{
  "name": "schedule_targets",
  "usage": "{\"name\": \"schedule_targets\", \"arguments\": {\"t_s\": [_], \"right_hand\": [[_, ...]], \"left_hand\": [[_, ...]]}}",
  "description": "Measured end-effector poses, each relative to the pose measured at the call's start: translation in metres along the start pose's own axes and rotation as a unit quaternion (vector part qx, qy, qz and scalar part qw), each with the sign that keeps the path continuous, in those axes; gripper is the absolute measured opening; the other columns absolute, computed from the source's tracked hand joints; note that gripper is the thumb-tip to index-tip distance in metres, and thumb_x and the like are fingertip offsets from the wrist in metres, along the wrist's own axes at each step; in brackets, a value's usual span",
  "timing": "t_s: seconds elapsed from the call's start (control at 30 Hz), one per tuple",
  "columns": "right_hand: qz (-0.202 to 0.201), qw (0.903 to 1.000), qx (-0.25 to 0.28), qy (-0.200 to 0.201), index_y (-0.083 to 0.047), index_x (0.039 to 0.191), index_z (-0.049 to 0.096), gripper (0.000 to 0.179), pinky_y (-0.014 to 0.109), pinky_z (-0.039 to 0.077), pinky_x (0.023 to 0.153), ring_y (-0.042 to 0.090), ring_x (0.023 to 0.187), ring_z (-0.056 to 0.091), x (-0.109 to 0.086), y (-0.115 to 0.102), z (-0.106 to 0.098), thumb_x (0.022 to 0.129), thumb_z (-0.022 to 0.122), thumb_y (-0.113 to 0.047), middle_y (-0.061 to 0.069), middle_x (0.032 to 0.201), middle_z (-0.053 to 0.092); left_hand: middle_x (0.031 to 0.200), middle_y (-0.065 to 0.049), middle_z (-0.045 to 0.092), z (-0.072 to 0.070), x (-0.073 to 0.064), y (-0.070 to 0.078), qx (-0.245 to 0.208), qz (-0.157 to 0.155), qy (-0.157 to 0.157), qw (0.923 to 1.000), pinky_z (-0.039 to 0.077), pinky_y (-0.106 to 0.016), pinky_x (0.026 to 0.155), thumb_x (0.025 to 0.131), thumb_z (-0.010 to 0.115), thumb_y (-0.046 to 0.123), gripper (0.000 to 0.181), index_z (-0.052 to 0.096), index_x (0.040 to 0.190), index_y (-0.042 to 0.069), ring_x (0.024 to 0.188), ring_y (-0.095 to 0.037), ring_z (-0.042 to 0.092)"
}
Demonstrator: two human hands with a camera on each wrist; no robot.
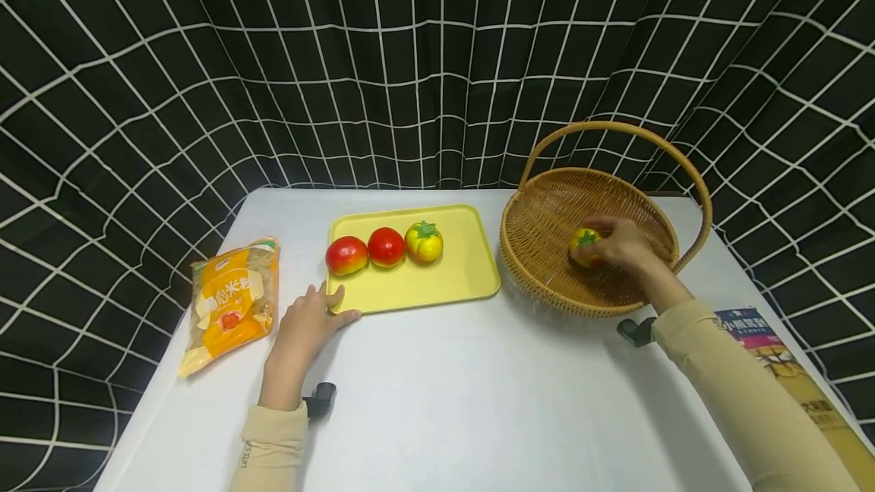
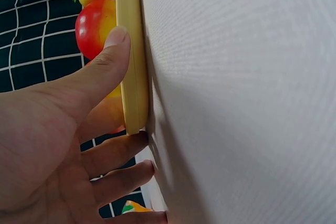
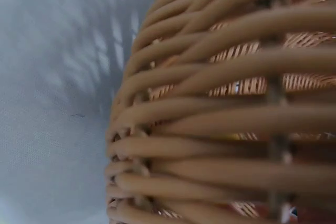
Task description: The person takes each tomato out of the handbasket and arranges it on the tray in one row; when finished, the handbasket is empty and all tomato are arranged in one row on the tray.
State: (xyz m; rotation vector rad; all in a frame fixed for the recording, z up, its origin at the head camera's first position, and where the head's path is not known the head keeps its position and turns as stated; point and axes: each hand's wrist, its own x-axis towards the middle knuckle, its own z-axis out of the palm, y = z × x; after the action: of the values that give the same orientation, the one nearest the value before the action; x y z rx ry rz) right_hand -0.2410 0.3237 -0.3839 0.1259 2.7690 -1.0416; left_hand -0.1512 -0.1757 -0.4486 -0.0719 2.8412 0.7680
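Observation:
My left hand [image 1: 304,329] is at the near left corner of a yellow tray [image 1: 410,294]. In the left wrist view, its thumb [image 2: 113,51] lies against the tray's outer wall while the index finger reaches inside the rim, pinching it; the other fingers spread out beside the corner. A red and yellow mango [image 1: 346,256], a red tomato [image 1: 386,247] and a yellow tomato [image 1: 425,243] with green leaves sit in a row on the tray. Inside a wicker basket [image 1: 526,234], my right hand [image 1: 618,243] grips another yellow tomato [image 1: 584,238]. The basket's weave hides that hand in the right wrist view.
An orange food bag [image 1: 232,298] lies left of the tray. The basket's tall handle [image 1: 636,130] arches over its opening. At the right table edge is a flat printed packet [image 1: 786,370], partly behind the right sleeve. Black grid cloth [image 1: 410,97] hangs behind the table.

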Motion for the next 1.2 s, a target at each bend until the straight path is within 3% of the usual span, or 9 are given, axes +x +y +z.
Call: {"name": "schedule_targets", "arguments": {"t_s": [0.2,0.67,0.83,0.93,1.07,1.2], "right_hand": [[0.001,0.9999,0.009,0.006,0.009,0.150,0.050,0.071,0.049,0.052,0.106,0.048,0.130,0.052,0.000,0.001,0.001,0.089,0.082,-0.008,0.041,0.149,0.046],[0.006,0.9998,-0.001,0.018,0.008,0.153,0.048,0.071,0.037,0.054,0.094,0.044,0.122,0.056,0.001,0.003,0.002,0.090,0.078,-0.007,0.041,0.148,0.047],[-0.007,0.9995,0.012,0.029,0.007,0.154,0.047,0.071,0.057,0.050,0.110,0.055,0.137,0.048,-0.002,-0.002,-0.001,0.092,0.078,-0.011,0.043,0.153,0.042],[-0.006,0.9989,0.028,0.036,0.004,0.155,0.047,0.071,0.060,0.047,0.114,0.056,0.143,0.042,-0.004,-0.009,-0.004,0.094,0.078,-0.015,0.041,0.156,0.041],[-0.005,0.9980,0.044,0.044,0.001,0.158,0.046,0.072,0.037,0.055,0.099,0.049,0.136,0.049,-0.008,-0.019,-0.008,0.096,0.077,-0.018,0.038,0.154,0.044],[-0.012,0.9969,0.046,0.063,-0.003,0.159,0.046,0.072,0.014,0.048,0.080,0.043,0.132,0.054,-0.011,-0.028,-0.012,0.096,0.078,-0.021,0.033,0.154,0.049]], "left_hand": [[0.169,-0.029,0.031,0.000,0.000,0.000,0.001,-0.006,-0.003,1.0000,0.029,-0.075,0.122,0.099,0.074,0.041,0.068,0.053,0.154,0.008,0.152,-0.061,0.029],[0.168,-0.031,0.031,0.001,-0.001,-0.001,0.003,-0.003,0.001,1.0000,0.031,-0.076,0.120,0.099,0.074,0.041,0.068,0.053,0.154,0.008,0.150,-0.063,0.031],[0.168,-0.028,0.031,0.000,-0.001,0.000,0.001,-0.002,0.000,1.0000,0.029,-0.074,0.122,0.099,0.074,0.041,0.068,0.053,0.154,0.008,0.153,-0.061,0.029],[0.169,-0.028,0.031,0.000,-0.001,0.000,0.002,-0.003,0.000,1.0000,0.028,-0.074,0.122,0.099,0.074,0.040,0.068,0.053,0.154,0.008,0.153,-0.060,0.029],[0.168,-0.027,0.032,0.000,-0.001,0.001,0.003,-0.003,0.000,1.0000,0.028,-0.074,0.122,0.099,0.074,0.040,0.067,0.053,0.154,0.007,0.153,-0.060,0.029],[0.169,-0.027,0.032,0.000,-0.001,0.001,0.003,-0.003,-0.001,1.0000,0.028,-0.074,0.122,0.099,0.074,0.041,0.068,0.053,0.154,0.007,0.153,-0.060,0.029]]}}
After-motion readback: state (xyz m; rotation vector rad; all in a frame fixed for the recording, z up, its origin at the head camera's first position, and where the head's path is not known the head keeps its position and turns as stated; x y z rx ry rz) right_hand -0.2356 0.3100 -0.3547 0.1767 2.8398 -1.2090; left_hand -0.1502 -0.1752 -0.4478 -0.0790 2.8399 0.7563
